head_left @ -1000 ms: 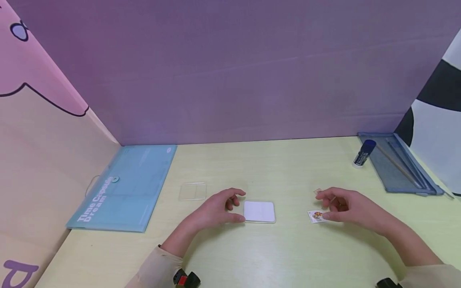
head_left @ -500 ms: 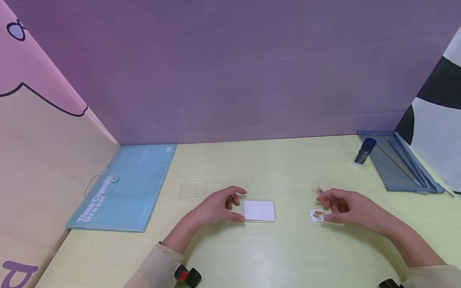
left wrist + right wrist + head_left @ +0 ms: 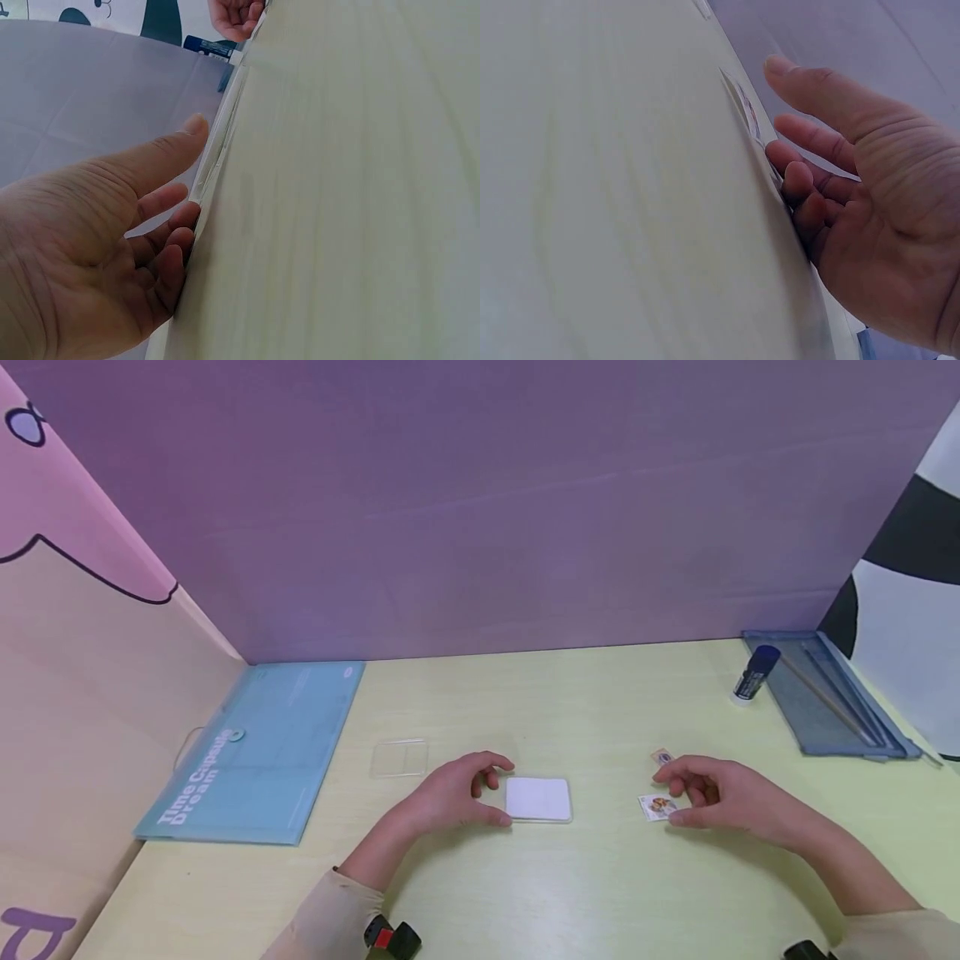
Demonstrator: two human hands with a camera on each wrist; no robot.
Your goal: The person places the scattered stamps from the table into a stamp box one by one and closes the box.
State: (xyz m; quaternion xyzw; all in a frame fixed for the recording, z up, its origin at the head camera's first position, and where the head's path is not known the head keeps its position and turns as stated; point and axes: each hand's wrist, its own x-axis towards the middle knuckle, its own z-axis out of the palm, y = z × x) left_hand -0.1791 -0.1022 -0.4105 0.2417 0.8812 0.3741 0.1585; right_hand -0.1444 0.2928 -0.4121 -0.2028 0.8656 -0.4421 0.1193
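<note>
A stack of white rectangular cards [image 3: 538, 799] lies on the table, its lower edge clear-rimmed. The left hand [image 3: 453, 795] rests at its left side, fingers loosely curved; whether the thumb tip touches the stack I cannot tell. Beside the right hand [image 3: 727, 795] are two small printed pieces: a white one with an orange picture [image 3: 656, 807] near the thumb, and a reddish one [image 3: 662, 757] by the index finger. In the right wrist view the white piece [image 3: 744, 105] shows a raised edge, apart from the thumb. Neither hand holds anything.
A clear rectangular plastic piece [image 3: 399, 758] lies left of the left hand. Farther left is a blue document folder [image 3: 262, 760]. At the back right, a glue stick [image 3: 756, 675] stands beside a blue-grey mesh pouch [image 3: 825, 702] with a thin stick on it.
The right hand has drawn slightly away from the two small pieces, so more of the reddish one shows. The left hand has stayed by the white stack, and the view has shifted slightly.
</note>
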